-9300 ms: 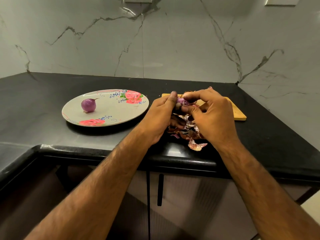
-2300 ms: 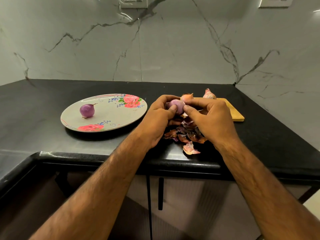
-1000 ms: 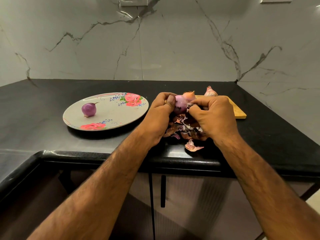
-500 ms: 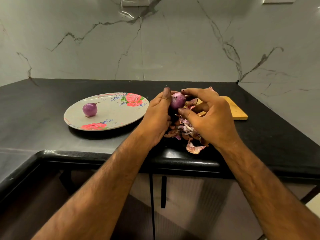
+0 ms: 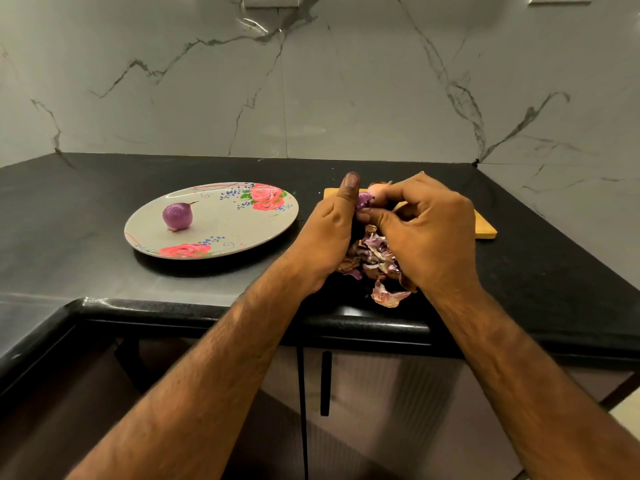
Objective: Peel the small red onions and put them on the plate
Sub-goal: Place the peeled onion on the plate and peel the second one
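The black worktop (image 5: 86, 209) carries a flowered plate (image 5: 221, 220) at the left and a wooden board (image 5: 483, 226) at the right. Between them the left hand (image 5: 329, 230) and the right hand (image 5: 426, 230) both close their fingers on one small red onion (image 5: 363, 200), above a heap of peels (image 5: 374, 258). A peeled onion (image 5: 177, 216) lies on the plate.

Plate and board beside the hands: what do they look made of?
Plate: glossy, thin-rimmed, with printed roses; melamine or glazed ceramic, cannot tell which. Board: tan, matte, flat slab with a paler edge; looks like wood or bamboo.
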